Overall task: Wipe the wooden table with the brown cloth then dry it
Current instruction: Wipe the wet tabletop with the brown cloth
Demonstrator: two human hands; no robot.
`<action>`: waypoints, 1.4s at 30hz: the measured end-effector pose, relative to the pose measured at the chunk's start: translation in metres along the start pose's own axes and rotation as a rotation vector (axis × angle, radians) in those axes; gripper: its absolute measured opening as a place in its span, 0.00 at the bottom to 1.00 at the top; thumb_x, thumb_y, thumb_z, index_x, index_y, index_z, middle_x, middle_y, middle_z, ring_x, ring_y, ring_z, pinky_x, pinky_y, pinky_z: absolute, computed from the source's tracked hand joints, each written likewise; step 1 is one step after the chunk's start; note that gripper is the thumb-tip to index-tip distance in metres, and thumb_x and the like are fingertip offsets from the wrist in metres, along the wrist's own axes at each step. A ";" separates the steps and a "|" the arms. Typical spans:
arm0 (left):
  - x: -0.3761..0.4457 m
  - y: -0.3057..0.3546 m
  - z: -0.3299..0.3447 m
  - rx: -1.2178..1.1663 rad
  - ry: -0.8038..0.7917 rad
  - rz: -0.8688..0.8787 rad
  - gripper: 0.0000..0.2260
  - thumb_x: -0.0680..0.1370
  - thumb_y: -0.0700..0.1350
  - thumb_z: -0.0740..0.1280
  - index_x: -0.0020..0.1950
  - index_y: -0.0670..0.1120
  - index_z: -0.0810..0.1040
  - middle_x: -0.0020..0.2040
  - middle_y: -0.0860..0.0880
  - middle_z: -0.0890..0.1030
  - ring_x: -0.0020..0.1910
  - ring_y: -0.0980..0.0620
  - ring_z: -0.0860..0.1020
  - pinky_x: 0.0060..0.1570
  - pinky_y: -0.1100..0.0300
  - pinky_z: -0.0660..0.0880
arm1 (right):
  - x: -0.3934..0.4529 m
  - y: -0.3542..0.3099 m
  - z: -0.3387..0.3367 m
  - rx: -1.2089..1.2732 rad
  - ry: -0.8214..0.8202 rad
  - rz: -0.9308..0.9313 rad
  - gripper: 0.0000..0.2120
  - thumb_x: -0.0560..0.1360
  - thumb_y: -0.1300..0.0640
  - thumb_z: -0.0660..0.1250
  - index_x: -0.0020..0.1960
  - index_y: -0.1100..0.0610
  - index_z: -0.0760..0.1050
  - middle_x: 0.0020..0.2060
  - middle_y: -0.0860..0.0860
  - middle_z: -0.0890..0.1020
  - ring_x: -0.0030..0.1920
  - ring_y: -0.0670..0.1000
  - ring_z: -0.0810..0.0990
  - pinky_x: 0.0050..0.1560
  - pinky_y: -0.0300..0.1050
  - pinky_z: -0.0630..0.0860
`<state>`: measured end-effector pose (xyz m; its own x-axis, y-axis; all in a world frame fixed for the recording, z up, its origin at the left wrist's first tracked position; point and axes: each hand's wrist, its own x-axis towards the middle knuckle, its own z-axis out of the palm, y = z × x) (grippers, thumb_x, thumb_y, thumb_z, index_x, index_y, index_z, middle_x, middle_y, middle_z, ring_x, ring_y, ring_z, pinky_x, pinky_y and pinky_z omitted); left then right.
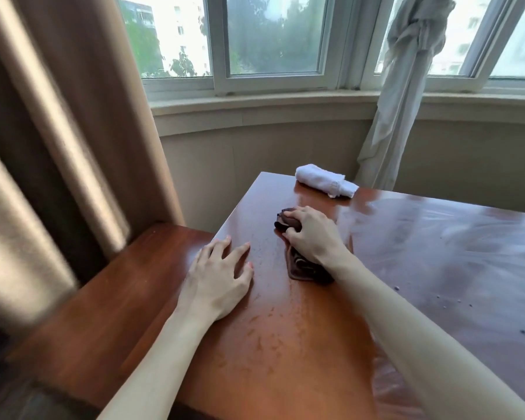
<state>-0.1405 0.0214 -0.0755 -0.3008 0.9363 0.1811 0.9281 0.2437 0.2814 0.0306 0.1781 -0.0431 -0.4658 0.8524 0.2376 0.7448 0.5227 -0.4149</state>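
At the centre of the frame, cloth: we see the brown cloth [300,265] bunched into a dark, crumpled strip on the table, running from just above the middle down toward the lower middle; its folds look deep brown, nearly maroon, with a paler stripe showing near its lower end.
Right hand: our right hand [311,234] lies on top of the cloth with fingers curled round the upper bunch, grasping it against the wood.
Left hand: our left hand [222,277] rests flat on the table to the left of the cloth, fingers spread and straight, holding nothing; it is near the cloth but apart from it.
Table: the wooden table [285,344] fills the lower half of the frame, reddish brown and glossy; we see small beads of water in the lower middle and pale wet streaks across the right side.
Towel: a white towel [325,180], loosely rolled, lies at the table's far edge, above the cloth and well apart from it.
Ledge: a lower wooden ledge [103,286] adjoins the table at the left.
Curtains: a brown curtain [58,116] hangs at the upper left; a knotted white curtain [406,71] hangs at the upper right.
Window: a curved window [270,40] spans the top.
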 end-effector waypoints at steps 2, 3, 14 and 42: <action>0.001 0.000 -0.001 0.001 -0.014 -0.003 0.23 0.81 0.62 0.55 0.76 0.63 0.66 0.78 0.51 0.64 0.77 0.49 0.59 0.78 0.50 0.55 | -0.036 -0.010 -0.004 0.027 -0.017 -0.026 0.23 0.73 0.49 0.65 0.68 0.47 0.78 0.68 0.46 0.77 0.70 0.51 0.72 0.67 0.52 0.73; 0.000 0.000 -0.002 -0.003 -0.021 -0.009 0.23 0.81 0.61 0.55 0.76 0.63 0.66 0.78 0.51 0.64 0.77 0.49 0.59 0.78 0.50 0.55 | -0.053 -0.016 -0.006 0.041 -0.033 -0.033 0.24 0.74 0.49 0.65 0.69 0.46 0.77 0.70 0.45 0.75 0.73 0.50 0.70 0.70 0.52 0.71; -0.006 0.005 -0.007 0.024 -0.015 0.026 0.23 0.82 0.60 0.55 0.77 0.60 0.66 0.79 0.49 0.64 0.77 0.47 0.61 0.77 0.50 0.55 | -0.061 -0.013 -0.018 0.033 -0.026 -0.030 0.25 0.71 0.50 0.65 0.69 0.44 0.77 0.69 0.44 0.77 0.69 0.50 0.73 0.67 0.50 0.73; -0.013 -0.003 -0.029 -0.169 -0.117 -0.010 0.21 0.82 0.51 0.57 0.75 0.56 0.70 0.78 0.45 0.66 0.76 0.45 0.63 0.75 0.52 0.60 | -0.136 -0.066 -0.009 0.113 -0.151 -0.270 0.25 0.74 0.53 0.64 0.70 0.42 0.76 0.74 0.40 0.71 0.77 0.42 0.61 0.75 0.45 0.62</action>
<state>-0.1453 0.0010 -0.0517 -0.2729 0.9596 0.0691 0.8724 0.2166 0.4382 0.0490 0.0280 -0.0399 -0.7108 0.6671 0.2231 0.5312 0.7169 -0.4514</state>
